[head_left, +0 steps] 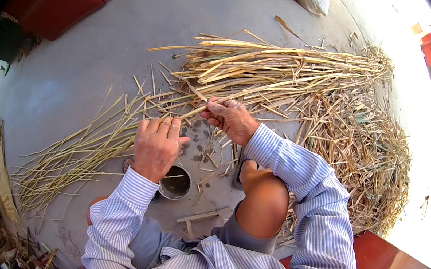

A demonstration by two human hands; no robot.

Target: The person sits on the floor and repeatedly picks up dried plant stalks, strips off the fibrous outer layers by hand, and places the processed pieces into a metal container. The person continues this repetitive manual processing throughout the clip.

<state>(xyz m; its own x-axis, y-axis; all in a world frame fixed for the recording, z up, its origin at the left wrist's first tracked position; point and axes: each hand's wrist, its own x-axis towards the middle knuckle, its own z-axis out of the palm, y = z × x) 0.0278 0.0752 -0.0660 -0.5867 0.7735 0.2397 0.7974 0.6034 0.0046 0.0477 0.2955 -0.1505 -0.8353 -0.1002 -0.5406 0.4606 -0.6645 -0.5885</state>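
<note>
1. Ok, big dry-stalk bundle [282, 70] out front: prob. stiff, light.
2. Thin-stalk pile [101, 147], off left: looks bendy; I'd take it mid-length.
3. L hand [157, 146] curled over one stalk [192, 112]; R hand [230, 119] pinching it, thumb vs. fingers.
4. That stalk spans betw. them: I'd guess light, dry, brittle; hold both sides, gently.
</note>
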